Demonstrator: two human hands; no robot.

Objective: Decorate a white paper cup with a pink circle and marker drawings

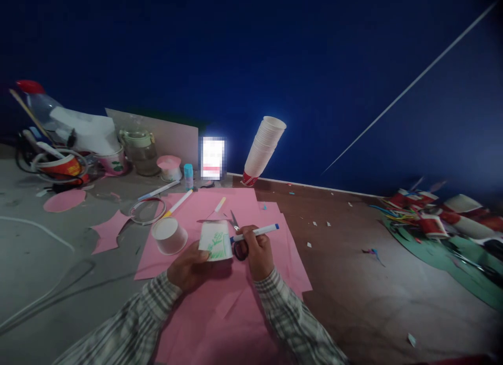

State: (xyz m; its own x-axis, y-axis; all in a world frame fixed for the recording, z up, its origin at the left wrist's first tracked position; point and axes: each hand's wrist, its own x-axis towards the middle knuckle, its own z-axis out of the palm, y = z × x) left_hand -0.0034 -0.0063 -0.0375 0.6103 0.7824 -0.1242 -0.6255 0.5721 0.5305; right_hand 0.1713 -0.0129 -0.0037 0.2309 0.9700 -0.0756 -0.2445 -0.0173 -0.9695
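My left hand [191,265] is closed on the lower left part of a small white paper piece [214,236] with a green drawing on it. Between the fingers of my right hand [256,249] is a white marker [261,230], blue at both ends, its left end close to the paper's right edge. Scissors [234,221] with dark handles lie beside my right hand, partly hidden by it. Sheets of pink paper [271,260] spread beneath both hands. A white paper cup [170,236] stands upside down left of the drawing.
Behind stands a leaning stack of paper cups [265,147]. Capped markers [178,202], a glue stick [188,176], a tape ring [148,211] and a glass jar [139,151] are at left. A green mat [424,252] with cluttered cups lies at right; paper scraps [309,245] dot the table.
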